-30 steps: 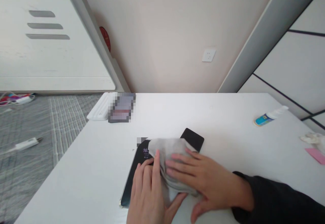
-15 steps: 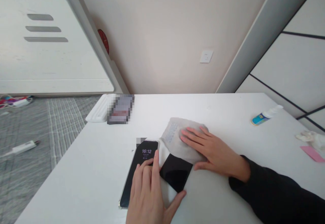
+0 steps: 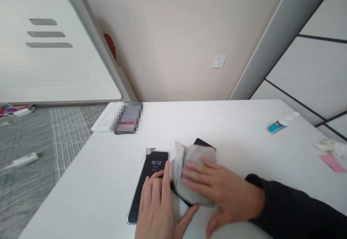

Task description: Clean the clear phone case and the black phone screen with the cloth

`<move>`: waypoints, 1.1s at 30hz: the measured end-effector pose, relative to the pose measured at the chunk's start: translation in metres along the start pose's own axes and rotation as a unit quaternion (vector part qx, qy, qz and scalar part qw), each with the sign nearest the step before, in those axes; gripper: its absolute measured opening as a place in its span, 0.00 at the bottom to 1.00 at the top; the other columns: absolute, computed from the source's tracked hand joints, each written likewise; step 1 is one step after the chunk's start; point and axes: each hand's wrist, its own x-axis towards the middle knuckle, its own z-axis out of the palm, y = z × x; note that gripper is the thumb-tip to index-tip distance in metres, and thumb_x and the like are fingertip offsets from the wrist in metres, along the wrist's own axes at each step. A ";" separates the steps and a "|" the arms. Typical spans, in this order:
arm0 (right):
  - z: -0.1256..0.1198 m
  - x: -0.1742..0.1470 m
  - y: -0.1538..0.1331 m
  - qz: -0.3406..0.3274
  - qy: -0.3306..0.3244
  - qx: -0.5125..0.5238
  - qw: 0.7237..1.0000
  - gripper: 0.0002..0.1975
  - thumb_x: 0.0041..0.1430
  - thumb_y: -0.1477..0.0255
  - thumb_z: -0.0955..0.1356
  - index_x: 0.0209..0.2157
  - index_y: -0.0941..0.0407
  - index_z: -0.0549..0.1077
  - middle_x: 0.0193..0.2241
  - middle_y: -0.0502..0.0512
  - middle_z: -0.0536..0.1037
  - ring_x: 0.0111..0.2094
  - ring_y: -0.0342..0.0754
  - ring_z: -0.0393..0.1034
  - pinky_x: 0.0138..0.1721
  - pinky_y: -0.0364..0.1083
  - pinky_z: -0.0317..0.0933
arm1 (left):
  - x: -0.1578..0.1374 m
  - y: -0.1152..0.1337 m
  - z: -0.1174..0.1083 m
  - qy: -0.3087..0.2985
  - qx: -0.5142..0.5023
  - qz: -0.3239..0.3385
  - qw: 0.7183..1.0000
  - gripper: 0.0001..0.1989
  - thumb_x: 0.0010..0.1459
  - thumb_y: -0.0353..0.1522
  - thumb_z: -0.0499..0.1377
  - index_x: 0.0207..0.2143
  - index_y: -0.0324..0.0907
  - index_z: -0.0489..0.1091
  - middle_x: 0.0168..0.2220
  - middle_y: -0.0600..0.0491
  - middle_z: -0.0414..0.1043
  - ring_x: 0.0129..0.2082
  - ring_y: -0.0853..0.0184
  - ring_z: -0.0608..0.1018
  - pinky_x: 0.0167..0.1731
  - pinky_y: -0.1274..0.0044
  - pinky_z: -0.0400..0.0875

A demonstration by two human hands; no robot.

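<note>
My right hand (image 3: 203, 181) presses a thin grey cloth (image 3: 199, 152) onto a phone with a black screen (image 3: 204, 144), its fingers laid over the cloth and a little blurred. Most of this phone is under the cloth; its far end and a strip of its near edge show. My left hand (image 3: 159, 206) braces the phone's near end, with the index finger along the left corner and the thumb at the near corner. Beside and partly under the left fingers lies a second phone (image 3: 143, 181) in a clear case, its screen lit with 16:12.
At the table's (image 3: 81, 188) far left are a white case (image 3: 107, 118) and a pixelated dark flat item (image 3: 128, 120). To the right stand a blue-labelled spray bottle (image 3: 280, 124), a pink piece (image 3: 332, 163) and crumpled white tissue (image 3: 334, 147). A grey-covered bed (image 3: 67, 134) adjoins on the left.
My right hand has slid the cloth toward me over the phone, covering its near part and uncovering its far end. My left hand stays in place.
</note>
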 end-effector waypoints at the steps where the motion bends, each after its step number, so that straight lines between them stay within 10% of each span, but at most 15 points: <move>1: 0.001 0.000 -0.002 -0.037 -0.014 0.021 0.999 0.47 0.66 0.47 0.67 0.74 0.56 0.48 0.72 0.60 0.58 0.74 0.54 0.45 0.75 0.57 0.29 | -0.001 0.000 0.000 0.002 -0.001 0.006 1.000 0.46 0.69 0.53 0.49 0.72 0.25 0.44 0.54 0.36 0.68 0.56 0.47 0.70 0.57 0.58 0.67; 7: -0.007 -0.004 0.017 0.090 0.068 -0.080 0.990 0.44 0.67 0.47 0.67 0.74 0.55 0.51 0.72 0.64 0.58 0.73 0.61 0.49 0.73 0.66 0.36 | -0.002 -0.001 -0.002 -0.009 -0.012 -0.012 1.000 0.48 0.66 0.53 0.55 0.72 0.24 0.46 0.52 0.38 0.68 0.55 0.48 0.70 0.58 0.59 0.65; 13: 0.000 0.005 -0.001 -0.046 -0.012 0.021 0.999 0.44 0.68 0.47 0.66 0.74 0.56 0.50 0.71 0.58 0.60 0.74 0.51 0.47 0.75 0.56 0.31 | -0.002 -0.001 -0.002 0.002 -0.008 0.008 1.000 0.46 0.68 0.53 0.50 0.72 0.24 0.45 0.54 0.36 0.68 0.55 0.47 0.70 0.57 0.58 0.66; 18: -0.008 -0.001 0.014 0.100 0.056 -0.068 0.991 0.45 0.67 0.44 0.64 0.73 0.56 0.52 0.72 0.62 0.56 0.74 0.60 0.45 0.74 0.65 0.32 | 0.000 0.000 -0.004 -0.013 -0.020 -0.018 1.000 0.49 0.66 0.53 0.56 0.72 0.25 0.45 0.52 0.37 0.68 0.55 0.48 0.70 0.58 0.57 0.65; 23: 0.002 0.003 -0.003 -0.039 -0.019 0.003 0.999 0.46 0.67 0.43 0.63 0.74 0.57 0.50 0.73 0.57 0.55 0.75 0.51 0.44 0.75 0.55 0.26 | -0.001 0.000 -0.003 -0.012 -0.028 -0.011 0.999 0.46 0.68 0.54 0.51 0.73 0.28 0.43 0.53 0.37 0.68 0.55 0.48 0.70 0.57 0.57 0.67; 29: -0.006 -0.002 0.015 0.108 0.064 -0.071 0.990 0.45 0.67 0.43 0.63 0.73 0.58 0.54 0.72 0.62 0.56 0.74 0.60 0.45 0.74 0.64 0.33 | -0.001 0.002 -0.004 -0.014 -0.026 -0.031 0.999 0.48 0.66 0.55 0.54 0.73 0.29 0.44 0.52 0.39 0.69 0.55 0.49 0.71 0.59 0.57 0.66; 33: -0.001 0.002 0.002 -0.016 0.008 -0.008 1.000 0.47 0.66 0.45 0.66 0.74 0.57 0.49 0.72 0.60 0.57 0.74 0.55 0.46 0.75 0.58 0.30 | -0.001 0.002 -0.003 -0.011 -0.019 -0.015 1.000 0.48 0.67 0.55 0.51 0.73 0.27 0.43 0.55 0.37 0.68 0.56 0.48 0.70 0.59 0.58 0.66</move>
